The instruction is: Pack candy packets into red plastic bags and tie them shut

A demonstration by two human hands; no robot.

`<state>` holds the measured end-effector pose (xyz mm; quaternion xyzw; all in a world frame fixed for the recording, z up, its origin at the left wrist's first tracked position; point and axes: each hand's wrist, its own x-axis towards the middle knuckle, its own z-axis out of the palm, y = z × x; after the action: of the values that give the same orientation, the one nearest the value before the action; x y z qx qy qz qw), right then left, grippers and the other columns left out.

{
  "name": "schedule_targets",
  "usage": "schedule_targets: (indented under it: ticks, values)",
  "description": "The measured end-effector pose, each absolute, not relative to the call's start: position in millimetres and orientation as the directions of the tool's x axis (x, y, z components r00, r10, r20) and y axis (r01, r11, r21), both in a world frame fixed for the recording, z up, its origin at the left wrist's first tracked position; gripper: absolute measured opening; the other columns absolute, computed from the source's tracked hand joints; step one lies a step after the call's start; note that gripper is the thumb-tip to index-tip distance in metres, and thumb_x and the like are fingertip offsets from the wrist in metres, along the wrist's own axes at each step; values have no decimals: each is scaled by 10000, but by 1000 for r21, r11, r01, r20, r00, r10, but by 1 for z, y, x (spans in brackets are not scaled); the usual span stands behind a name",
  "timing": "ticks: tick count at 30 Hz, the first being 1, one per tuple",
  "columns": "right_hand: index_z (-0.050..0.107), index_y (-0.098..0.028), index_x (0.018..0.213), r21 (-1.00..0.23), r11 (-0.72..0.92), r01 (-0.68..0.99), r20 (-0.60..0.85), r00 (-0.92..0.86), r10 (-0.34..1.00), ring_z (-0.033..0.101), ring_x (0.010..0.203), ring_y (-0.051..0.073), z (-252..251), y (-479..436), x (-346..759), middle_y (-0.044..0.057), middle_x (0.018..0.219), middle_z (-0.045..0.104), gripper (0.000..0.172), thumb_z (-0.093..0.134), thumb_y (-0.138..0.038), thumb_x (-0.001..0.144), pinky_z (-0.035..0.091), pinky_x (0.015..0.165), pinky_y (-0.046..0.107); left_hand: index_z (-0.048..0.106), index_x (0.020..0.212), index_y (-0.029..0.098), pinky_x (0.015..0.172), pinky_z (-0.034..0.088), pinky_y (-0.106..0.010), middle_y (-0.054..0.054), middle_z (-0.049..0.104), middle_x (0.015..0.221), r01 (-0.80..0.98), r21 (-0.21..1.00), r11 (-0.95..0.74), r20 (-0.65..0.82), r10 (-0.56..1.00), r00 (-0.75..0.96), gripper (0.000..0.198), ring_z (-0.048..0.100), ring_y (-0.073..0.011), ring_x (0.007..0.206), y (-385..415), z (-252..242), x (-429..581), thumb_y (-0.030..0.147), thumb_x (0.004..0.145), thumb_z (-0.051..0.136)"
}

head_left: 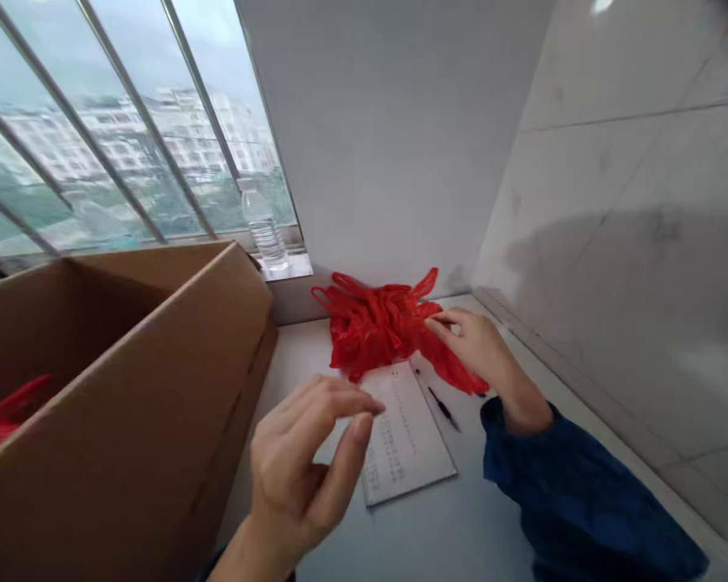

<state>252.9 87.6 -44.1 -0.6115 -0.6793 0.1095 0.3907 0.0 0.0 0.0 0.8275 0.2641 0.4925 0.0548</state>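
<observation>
A heap of red plastic bags [373,325] lies on the white counter by the far wall. My right hand [476,346] rests on the heap's right side, with its fingers pinched on a red bag. My left hand [306,461] hovers nearer to me, above a printed sheet of paper [408,440]. Its fingers are loosely curled, thumb apart, and it holds nothing. A black pen [443,408] lies just right of the sheet.
A large open cardboard box [158,380] fills the left side, with something red [6,412] inside it. A clear water bottle [265,230] stands on the window sill behind. A tiled wall [631,242] runs along the right.
</observation>
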Motion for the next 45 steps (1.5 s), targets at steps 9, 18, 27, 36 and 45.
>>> schedule_targets:
  ticks: [9,18,27,36,45]
  values:
    - [744,-238,1028,-742,497,451,266,-482,835,668,985,169,-13,36,223,3,1064,740,179,680,-336,892,479,884,292,389,1470,282,1033,467,-438,-84,503,1452,672,339,-659,457,739,495,538,489,-274,1301,34,-17,1,317,960,557]
    - [663,-222,1076,-625,562,542,427,-365,827,636,1022,177,-23,40,216,23,1128,682,208,684,-195,871,483,919,330,667,1067,245,781,500,-346,-39,702,978,735,369,-568,393,813,431,168,643,-230,933,48,-26,-5,321,934,598]
    - [622,-223,988,-493,473,730,383,-306,872,644,764,168,-38,44,199,4,948,711,147,688,-284,871,412,648,284,611,1237,241,863,511,-330,-67,702,1174,591,640,-492,349,871,347,299,665,-215,1033,45,-28,2,361,984,506]
    - [586,-233,839,-520,550,654,419,-366,831,592,734,115,-38,46,208,-56,850,671,162,597,-74,819,375,655,236,674,1205,272,837,513,-298,-2,753,982,589,676,-442,149,865,479,280,691,-179,901,41,-21,-7,311,963,540]
    - [568,-207,725,-589,555,587,403,-382,832,554,686,111,-41,56,220,-45,753,617,176,613,-88,847,366,637,234,709,858,255,640,425,-267,15,762,911,812,428,-396,219,918,332,163,683,-184,792,52,-29,-10,280,916,559]
